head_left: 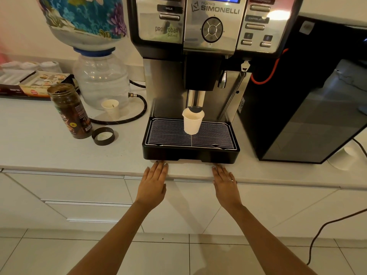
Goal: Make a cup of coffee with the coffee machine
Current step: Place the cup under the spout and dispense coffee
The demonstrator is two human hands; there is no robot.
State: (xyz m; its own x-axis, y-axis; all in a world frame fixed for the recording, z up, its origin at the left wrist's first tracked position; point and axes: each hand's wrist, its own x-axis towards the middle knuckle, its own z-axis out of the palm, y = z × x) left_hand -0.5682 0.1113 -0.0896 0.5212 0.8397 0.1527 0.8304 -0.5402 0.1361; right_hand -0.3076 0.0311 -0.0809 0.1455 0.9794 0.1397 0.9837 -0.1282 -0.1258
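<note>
Two hands laid flat on the front edge of the white bench [59, 151], palms down, forearms reaching up from the bottom of the view. Left hand [154, 184] with fingers straight and close together, tips just short of the black drip tray [190, 155]; grip fully open, holding nothing. Right hand [225, 184] likewise flat and open, fingers extended toward the tray's front, a thin ring [230, 180] on one finger; nothing held.

Centred behind the hands, a coffee machine [208, 56] in steel and black, marked "nuova SIMONELLI" above a round control pad, with "MILK" on a left button label, "prontobar" partly readable lower left, and "MACCHIATO" and "CAFFELATTE" only faintly legible on the right. Standing upright on the wire grid of the tray, a white paper cup [192, 124], directly under the spout [195, 104], rim just below the nozzle.

Left of the machine, an open brown coffee jar [70, 112] with a label too blurred to read, its black lid [103, 136] lying beside it. Behind, a second paper cup [111, 108] near a clear water bottle [101, 80] and a black hose [127, 120]. To the right, a black cabinet-like unit [307, 106].
</note>
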